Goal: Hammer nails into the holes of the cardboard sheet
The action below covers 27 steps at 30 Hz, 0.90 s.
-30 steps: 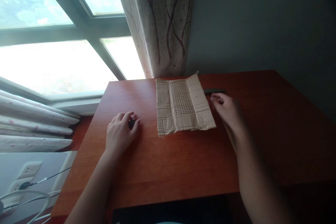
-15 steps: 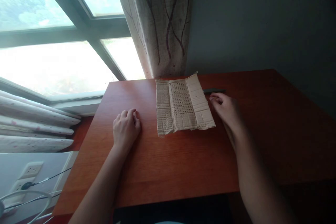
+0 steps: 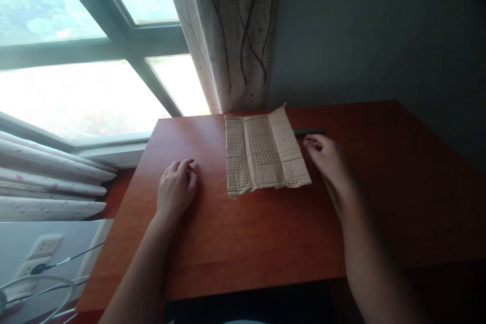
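Observation:
A flattened piece of corrugated cardboard (image 3: 261, 147) lies on the brown wooden table. It is creased, and rows of small holes cover its middle panel. My left hand (image 3: 176, 185) rests on the table left of the cardboard, apart from it. Its fingers are loosely bent, the thumb stands away from the index finger, and I see nothing in it. My right hand (image 3: 324, 152) lies just right of the cardboard with fingers curled and the thumb near the index finger. No object shows in it. A dark grey, long thin object (image 3: 313, 131) lies just beyond this hand, partly behind the cardboard.
The wooden table (image 3: 243, 243) ends against a grey wall and a patterned curtain (image 3: 239, 35) at the back. A window (image 3: 76, 86) is on the left. Below it, cables run to a wall socket (image 3: 45, 246) beside the table's left edge.
My left hand has shifted slightly left, away from the cardboard, and its thumb and index finger have loosened apart. My right hand and the cardboard have stayed in place.

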Each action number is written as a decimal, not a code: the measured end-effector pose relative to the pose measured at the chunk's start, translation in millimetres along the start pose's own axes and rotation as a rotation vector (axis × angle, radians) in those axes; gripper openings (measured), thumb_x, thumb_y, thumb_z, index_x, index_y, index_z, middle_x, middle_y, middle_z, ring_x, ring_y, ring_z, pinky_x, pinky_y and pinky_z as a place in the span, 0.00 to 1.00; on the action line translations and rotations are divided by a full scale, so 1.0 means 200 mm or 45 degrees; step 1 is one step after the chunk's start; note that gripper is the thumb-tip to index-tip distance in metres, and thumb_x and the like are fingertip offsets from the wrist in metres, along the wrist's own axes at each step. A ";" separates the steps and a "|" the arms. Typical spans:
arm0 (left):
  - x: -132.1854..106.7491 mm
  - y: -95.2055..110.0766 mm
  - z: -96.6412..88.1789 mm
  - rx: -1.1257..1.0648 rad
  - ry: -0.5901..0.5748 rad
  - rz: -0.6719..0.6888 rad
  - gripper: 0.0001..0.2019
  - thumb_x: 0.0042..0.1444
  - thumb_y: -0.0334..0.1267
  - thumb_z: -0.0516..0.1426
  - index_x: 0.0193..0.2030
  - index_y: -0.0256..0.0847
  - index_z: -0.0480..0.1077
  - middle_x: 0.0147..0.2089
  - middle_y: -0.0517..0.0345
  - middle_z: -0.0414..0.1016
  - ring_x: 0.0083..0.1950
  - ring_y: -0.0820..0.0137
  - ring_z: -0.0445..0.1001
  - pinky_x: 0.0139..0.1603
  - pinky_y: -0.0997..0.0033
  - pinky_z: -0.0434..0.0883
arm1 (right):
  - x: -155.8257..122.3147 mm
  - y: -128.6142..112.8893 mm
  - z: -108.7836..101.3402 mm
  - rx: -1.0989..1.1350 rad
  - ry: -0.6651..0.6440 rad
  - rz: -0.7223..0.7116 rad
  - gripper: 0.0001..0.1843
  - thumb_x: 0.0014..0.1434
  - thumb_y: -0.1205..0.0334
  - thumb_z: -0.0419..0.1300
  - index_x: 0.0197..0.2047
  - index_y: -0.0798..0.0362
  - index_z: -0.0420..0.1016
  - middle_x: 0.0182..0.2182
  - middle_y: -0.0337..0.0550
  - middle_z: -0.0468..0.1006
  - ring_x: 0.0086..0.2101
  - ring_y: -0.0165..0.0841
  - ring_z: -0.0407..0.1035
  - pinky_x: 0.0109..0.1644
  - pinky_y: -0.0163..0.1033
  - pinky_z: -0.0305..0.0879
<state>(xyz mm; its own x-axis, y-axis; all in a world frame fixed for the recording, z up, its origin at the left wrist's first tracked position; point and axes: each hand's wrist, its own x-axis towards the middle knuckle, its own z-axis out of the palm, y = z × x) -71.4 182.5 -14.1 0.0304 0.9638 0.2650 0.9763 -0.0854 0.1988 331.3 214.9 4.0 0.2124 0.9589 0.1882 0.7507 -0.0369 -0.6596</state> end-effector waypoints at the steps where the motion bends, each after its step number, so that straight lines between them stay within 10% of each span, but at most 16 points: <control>1: -0.01 -0.02 -0.01 -0.063 -0.023 -0.010 0.16 0.65 0.44 0.50 0.53 0.39 0.71 0.47 0.45 0.77 0.48 0.56 0.76 0.52 0.56 0.72 | 0.00 0.00 0.00 -0.002 0.000 -0.001 0.19 0.62 0.51 0.57 0.45 0.53 0.82 0.32 0.48 0.84 0.34 0.43 0.77 0.40 0.44 0.65; 9: -0.08 -0.17 -0.11 -0.284 -0.184 0.166 0.14 0.61 0.51 0.57 0.45 0.44 0.72 0.51 0.49 0.78 0.53 0.57 0.76 0.57 0.55 0.72 | 0.00 -0.01 -0.01 0.001 -0.015 -0.014 0.18 0.62 0.52 0.57 0.45 0.53 0.82 0.33 0.49 0.84 0.35 0.43 0.77 0.41 0.45 0.66; 27: -0.07 -0.15 -0.03 -0.213 -0.108 0.254 0.13 0.67 0.45 0.52 0.45 0.44 0.77 0.50 0.51 0.79 0.50 0.59 0.78 0.55 0.60 0.74 | 0.00 0.00 -0.01 0.003 -0.033 -0.019 0.19 0.62 0.51 0.57 0.46 0.53 0.82 0.32 0.48 0.84 0.34 0.43 0.77 0.40 0.45 0.65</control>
<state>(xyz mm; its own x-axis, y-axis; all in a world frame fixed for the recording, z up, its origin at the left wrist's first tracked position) -103.3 169.7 -17.6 0.2433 0.9407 0.2364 0.9003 -0.3097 0.3058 331.8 214.6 5.9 0.1849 0.9664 0.1788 0.7522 -0.0221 -0.6585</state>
